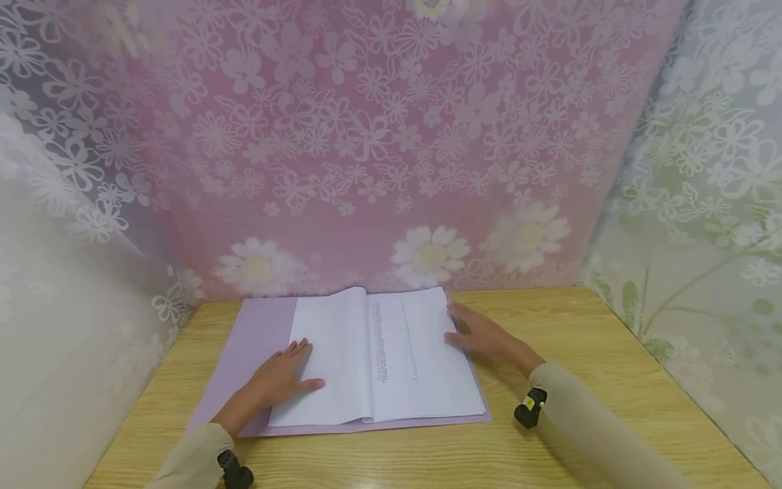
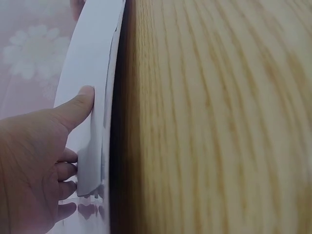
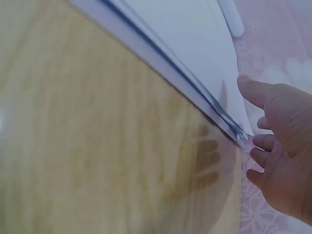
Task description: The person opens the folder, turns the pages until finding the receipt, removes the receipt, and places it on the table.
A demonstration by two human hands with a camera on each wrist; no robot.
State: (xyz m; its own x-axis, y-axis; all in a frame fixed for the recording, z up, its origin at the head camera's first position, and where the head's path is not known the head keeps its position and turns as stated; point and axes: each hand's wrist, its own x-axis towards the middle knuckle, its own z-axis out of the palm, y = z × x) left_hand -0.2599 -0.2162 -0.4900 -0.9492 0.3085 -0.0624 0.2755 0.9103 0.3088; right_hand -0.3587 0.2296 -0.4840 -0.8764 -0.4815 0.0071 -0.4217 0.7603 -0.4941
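Observation:
A folder with a purple cover (image 1: 259, 326) lies spread on the table, its white sheets turned to both sides of a raised middle fold. The left sheet (image 1: 336, 339) looks blank, while the right sheet (image 1: 436, 373) carries narrow columns of small print. My left hand (image 1: 277, 380) rests flat on the left sheet and the cover beside it, thumb stretched toward the fold. At the right sheet's outer edge is my right hand (image 1: 482, 334), its fingers loosely extended. In the right wrist view, my right hand (image 3: 285, 146) pinches nothing beside the stacked edges; contact cannot be told.
The wood-grain table (image 1: 391, 455) extends in front of the folder and to both sides. A pink floral curtain (image 1: 391, 170) stands right behind the folder, with pale floral sheets (image 1: 709, 204) closing in the right side. Each wrist wears a small black camera (image 1: 530, 407).

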